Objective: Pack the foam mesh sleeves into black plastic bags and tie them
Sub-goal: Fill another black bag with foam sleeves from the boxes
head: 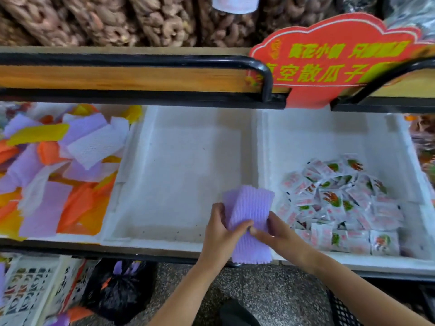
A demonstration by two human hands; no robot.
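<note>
Left hand: we see the left hand [221,231] gripping a stack of purple sleeves [251,208], thumb across the front and fingers curled round the left edge.
Right hand: the right hand [277,234] grips the same stack from the right, thumb on the front. We can't see its fingers behind the stack.
Stack position: held flat-faced over the front rim between the middle box [179,161] and the right box [306,137], with the lower end hanging past the rim.
Loose sleeves: we count purple, orange, yellow and white ones in a pile of sleeves [58,165] filling the left box [113,203].
Black bag: the black bag [117,295] sits on the floor [259,290] under the shelf, well left of the hands. Purple and orange sleeves poke out of it. We can't tell whether it's tied.
Right box contents: small printed packets [341,208] are heaped toward the front.
Other: a red sign [329,55] with yellow characters stands above the right box, and a white basket [30,290] sits at lower left beside the bag.
</note>
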